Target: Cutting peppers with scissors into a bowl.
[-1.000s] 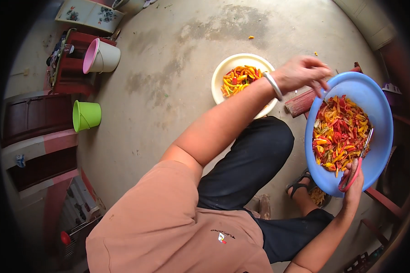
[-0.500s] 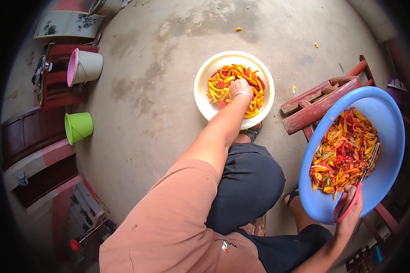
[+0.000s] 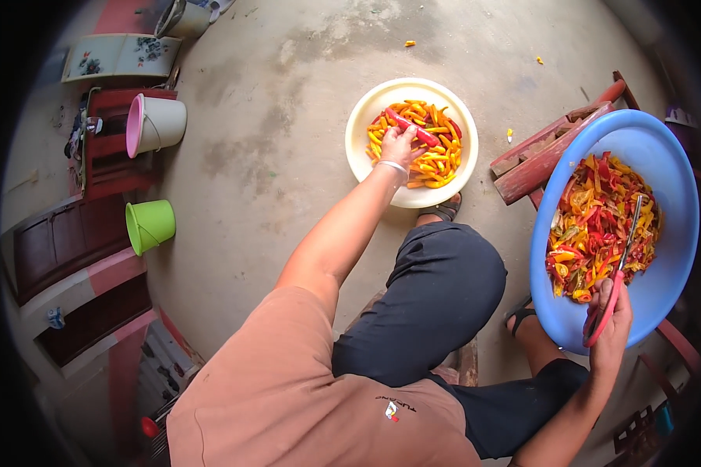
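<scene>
A large red chili pepper (image 3: 426,136) is in my left hand (image 3: 398,148), whose fingers close on it. The hand is over a cream basin (image 3: 357,159) of whole yellow, orange and red peppers (image 3: 444,159), standing on the floor in front of me. My right hand (image 3: 615,317) grips red-handled scissors (image 3: 628,247) by the handles. Their blades look nearly together and point away over a wide blue basin (image 3: 672,265) on my right. Cut pepper pieces (image 3: 592,226) in red, yellow and orange lie inside it.
Beside the blue basin is a red wooden stool (image 3: 530,175). A green bucket (image 3: 150,226) and a white bucket with pink inside (image 3: 157,124) are at the left, near a red chair (image 3: 109,167). Small yellow bits (image 3: 509,135) lie on the concrete floor.
My left hand has come up out of the pepper pile with a large red pepper, shifting slightly left. My right hand keeps the scissors over the blue basin. The whole view has shifted a little.
</scene>
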A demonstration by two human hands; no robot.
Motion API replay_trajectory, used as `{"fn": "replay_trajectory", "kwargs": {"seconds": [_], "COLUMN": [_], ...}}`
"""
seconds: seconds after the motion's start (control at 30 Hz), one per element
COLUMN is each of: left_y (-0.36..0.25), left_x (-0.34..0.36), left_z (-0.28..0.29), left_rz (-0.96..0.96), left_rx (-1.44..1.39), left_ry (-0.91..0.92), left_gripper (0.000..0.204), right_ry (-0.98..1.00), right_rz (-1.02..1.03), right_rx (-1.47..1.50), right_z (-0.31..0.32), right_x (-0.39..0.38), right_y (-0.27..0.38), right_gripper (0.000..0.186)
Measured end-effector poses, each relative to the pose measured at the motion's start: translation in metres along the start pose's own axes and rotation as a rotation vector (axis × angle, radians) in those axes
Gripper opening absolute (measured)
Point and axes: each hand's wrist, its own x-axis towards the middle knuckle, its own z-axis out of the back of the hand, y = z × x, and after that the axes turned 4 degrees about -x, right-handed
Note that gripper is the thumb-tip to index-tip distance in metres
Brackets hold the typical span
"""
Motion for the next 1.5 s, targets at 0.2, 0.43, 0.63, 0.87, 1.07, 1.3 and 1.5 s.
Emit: {"fn": "replay_trajectory", "kwargs": {"seconds": [0.2, 0.43, 0.63, 0.87, 1.07, 1.3, 1.5], "left_y": [-0.073, -0.121, -0.06, -0.019, -0.02, -0.014, -0.014], "left_x": [-0.091, -0.255, -0.304, -0.309, -0.306, -0.292, -0.283], "left_z": [-0.055, -0.172, -0.214, -0.213, -0.216, -0.219, -0.223], "left_rz": [-0.027, -0.362, -0.739, -0.842, -0.831, -0.662, -0.638], "left_rx": [0.165, 0.88, 1.178, 1.215, 1.321, 1.256, 1.228], "left_ry": [0.376, 0.869, 0.937, 0.954, 0.955, 0.969, 0.909], "left_gripper": [0.034, 0.059, 0.058, 0.058, 0.057, 0.057, 0.055], "right_ry": [0.036, 0.133, 0.089, -0.021, -0.07, -0.049, -0.04], "right_rz": [0.092, 0.239, 0.191, 0.12, 0.112, 0.104, 0.109], "right_rx": [-0.161, -0.11, -0.137, -0.428, -0.522, -0.505, -0.444], "right_z": [-0.007, -0.013, 0.018, 0.036, 0.042, 0.041, 0.047], "right_x": [-0.015, -0.048, -0.048, -0.057, -0.059, -0.047, -0.052], "right_y": [0.004, 0.026, -0.002, -0.016, -0.006, -0.016, -0.013], "right_gripper": [0.017, 0.031, 0.047, 0.052, 0.043, 0.04, 0.046]}}
